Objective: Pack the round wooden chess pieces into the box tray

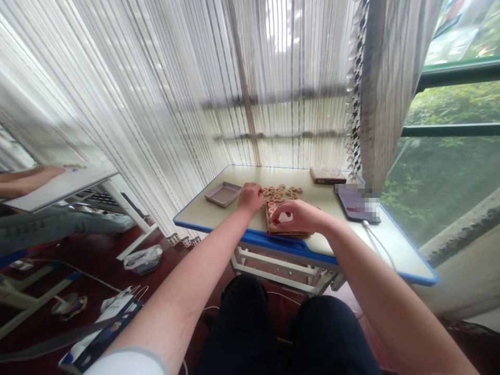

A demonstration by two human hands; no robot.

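Note:
Several round wooden game pieces [278,190], some with reddish faces, lie loosely grouped on a pale blue-edged table [191,214]. In front of them, near the table's front edge, sits a shallow brown box [289,233] with similar pieces inside its left part. My right hand [299,216] reaches over this box, thumb and fingers curled toward each other; what is at their tips is hidden. At the left side of the loose pieces, my left hand [250,198] is closed with bent fingers. Whether a piece is between them I cannot make out.
Left of my left hand lies a shallow greyish tray [223,194]. A flat closed box [328,175] stands at the back right, and a dark tablet-like device [356,203] with a white cable [377,240] lies nearer. Another person's forearm [31,179] rests at a separate table far left.

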